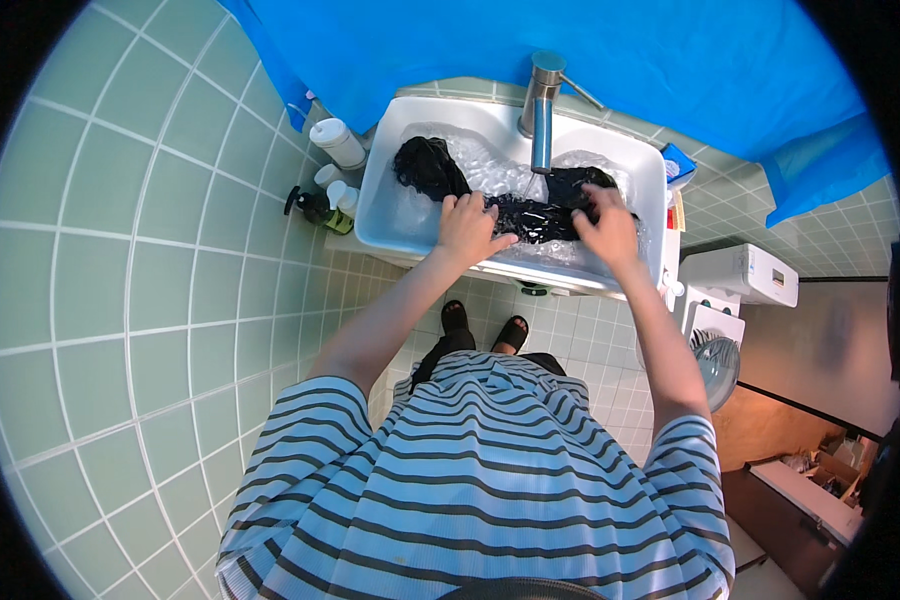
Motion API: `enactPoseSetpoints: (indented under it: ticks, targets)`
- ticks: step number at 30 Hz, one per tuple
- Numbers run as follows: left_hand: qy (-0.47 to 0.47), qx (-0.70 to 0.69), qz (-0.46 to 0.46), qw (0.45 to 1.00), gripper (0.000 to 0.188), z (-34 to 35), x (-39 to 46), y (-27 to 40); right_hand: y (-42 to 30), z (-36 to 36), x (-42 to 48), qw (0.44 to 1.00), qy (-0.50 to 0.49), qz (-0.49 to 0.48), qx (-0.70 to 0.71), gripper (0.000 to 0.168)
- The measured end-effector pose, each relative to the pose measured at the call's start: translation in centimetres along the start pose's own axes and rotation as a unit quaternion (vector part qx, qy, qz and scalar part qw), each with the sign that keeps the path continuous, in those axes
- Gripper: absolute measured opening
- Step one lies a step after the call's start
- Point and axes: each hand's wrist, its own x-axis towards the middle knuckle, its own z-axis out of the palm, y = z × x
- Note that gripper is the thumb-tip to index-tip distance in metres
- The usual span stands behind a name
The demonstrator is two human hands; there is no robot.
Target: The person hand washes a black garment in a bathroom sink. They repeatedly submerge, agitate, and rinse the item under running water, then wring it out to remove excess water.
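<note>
A black cloth item (536, 218) lies soaked in water in the white sink basin (387, 217), its dark bunches spreading left and right. My left hand (469, 231) touches the cloth near its middle left, thumb spread from the fingers; whether it grips is hidden. On the right side my right hand (607, 226) rests at the cloth with fingers and thumb apart, and its hold on the fabric cannot be told. A thin stream of water runs from the metal faucet (542, 135) between my hands.
Left of the basin stand a white container (337, 143), small white cups and a dark pump bottle (319, 210). A blue box (676, 164) sits at the basin's right. Blue sheeting (495, 37) hangs behind the faucet. A toilet with a glass-like lid (715, 371) is at the right.
</note>
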Motion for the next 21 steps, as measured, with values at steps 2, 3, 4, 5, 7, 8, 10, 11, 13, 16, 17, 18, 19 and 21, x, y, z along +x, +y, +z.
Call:
enactPoseSetpoints:
  ticks: [2, 3, 4, 5, 7, 8, 10, 11, 13, 16, 17, 18, 19, 21]
  targets:
    - [0.006, 0.009, 0.002, 1.000, 0.049, -0.2, -0.2, 0.4, 3.0, 1.1, 2.2, 0.994, 0.080, -0.018, -0.067, 0.056]
    - [-0.017, 0.017, 0.004, 1.000, 0.046, -0.4, -0.1, 0.6, 4.1, 1.8, 3.2, 0.991, 0.105, 0.004, -0.082, 0.058]
    - [-0.039, 0.023, 0.005, 0.999, 0.044, -0.6, 0.1, 0.9, 4.7, 2.3, 4.1, 0.990, 0.115, 0.030, -0.082, 0.061]
    - [-0.062, 0.029, 0.007, 0.998, 0.042, -0.9, 0.2, 1.1, 5.4, 2.8, 4.5, 0.990, 0.094, 0.078, -0.076, 0.063]
    - [-0.032, 0.007, 0.020, 0.999, 0.031, -0.3, -0.1, 0.9, 5.0, 3.5, 5.2, 0.983, 0.044, 0.170, -0.060, 0.067]
    - [-0.014, 0.001, 0.037, 0.999, 0.029, 0.0, -0.2, 0.6, 5.0, 3.6, 5.4, 0.976, -0.006, 0.207, -0.069, 0.066]
    - [0.017, -0.039, 0.072, 0.996, 0.024, -0.8, -0.4, 0.3, 6.4, 3.8, 5.2, 0.973, -0.028, 0.212, -0.083, 0.063]
    - [0.036, -0.066, 0.086, 0.993, 0.023, -1.1, -0.3, -0.1, 7.5, 3.8, 5.0, 0.971, -0.038, 0.217, -0.090, 0.061]
    - [0.074, -0.121, 0.107, 0.984, 0.021, -1.5, -0.3, -1.4, 8.4, 3.3, 4.3, 0.972, 0.044, 0.230, 0.008, 0.046]
    - [0.119, -0.212, 0.026, 0.970, 0.020, -0.7, -0.4, -3.9, 9.3, 1.9, 3.1, 0.914, 0.111, 0.290, 0.263, 0.026]
    - [0.146, -0.240, 0.018, 0.960, 0.021, -1.1, 0.0, -4.6, 9.2, 1.7, 2.4, 0.889, 0.139, 0.290, 0.325, 0.023]
    - [0.160, -0.234, 0.031, 0.958, 0.024, -2.4, 0.0, -5.2, 6.6, 1.2, 1.7, 0.860, 0.159, 0.288, 0.389, 0.019]
    - [0.161, -0.230, 0.025, 0.959, 0.023, -3.8, 0.1, -5.2, 4.3, 0.3, 0.9, 0.826, 0.182, 0.286, 0.450, 0.016]
    - [0.152, -0.225, 0.063, 0.960, 0.025, -4.8, 0.9, -6.1, 2.8, -0.5, -0.7, 0.801, 0.205, 0.259, 0.499, 0.012]
